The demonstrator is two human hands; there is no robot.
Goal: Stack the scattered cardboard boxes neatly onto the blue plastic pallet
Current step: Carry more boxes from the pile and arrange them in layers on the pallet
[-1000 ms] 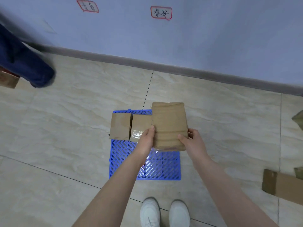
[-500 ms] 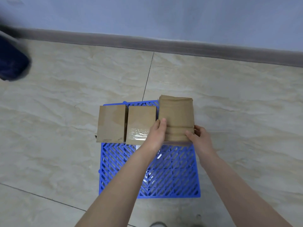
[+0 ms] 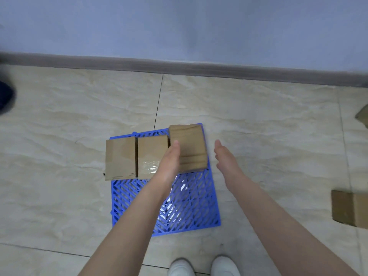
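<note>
Just short of the blue pallet's point(image 3: 189, 206) near edge, a pair of white shoes point(image 3: 181, 266). Over the pallet's bare near half, two forearms reaching away from the body. Level with that near half but well off to the pallet's right, on the floor point(image 3: 59, 196), a loose box point(image 3: 350, 210), cut by the frame edge, so long axis not to be judged.

Over the pallet's far half, the left hand point(image 3: 169, 158): fingers straight and together, laid against the left side of the right box point(image 3: 189, 148) at its seam with the middle box point(image 3: 151, 154). Touching only, curled round nothing, nothing held. Just off the pallet's right edge, the right hand point(image 3: 223, 156): fingers loosely straight, palm turned toward the right box, a clear gap between the two, nothing held.

Along the pallet's far edge, three cardboard boxes in one row, side against side, long axes running near to far. The left box point(image 3: 120, 158) overhanging the pallet's left edge; the right box set a little farther back, at the far right corner.

Probably next to fetch: the loose box, lying rightward of both hands, right hand the nearer, left hand across the pallet from it.

Farther back on the pallet's right, a corner of another box point(image 3: 363, 116). Well off to the pallet's left, a blurred dark blue shape point(image 3: 6, 98), not identifiable. Beyond the pallet's far edge, a grey baseboard point(image 3: 179, 65), then a pale wall point(image 3: 179, 24).
</note>
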